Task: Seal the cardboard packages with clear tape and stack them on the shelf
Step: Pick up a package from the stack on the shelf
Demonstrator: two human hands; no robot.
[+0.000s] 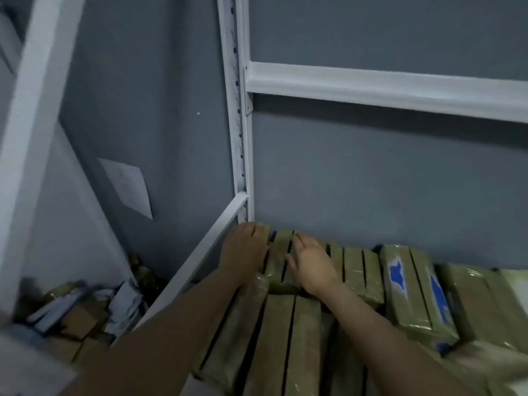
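Observation:
Several brown cardboard packages wrapped in clear tape stand on edge in rows on the shelf. My left hand (245, 250) lies flat on the leftmost package in the back row, at the corner by the white shelf post (242, 144). My right hand (313, 265) has straight fingers and rests edge-on against the right side of a back-row package (281, 264) that stands between both hands. A front row of packages (285, 338) lies under my forearms. No tape roll is in view.
Two packages with blue marks (400, 277) lean at the right, with more packages beyond them. A white cross rail (371, 87) runs along the grey wall above. At the lower left lies a heap of boxes and grey mailer bags (80, 310). A paper sheet (128, 187) hangs on the wall.

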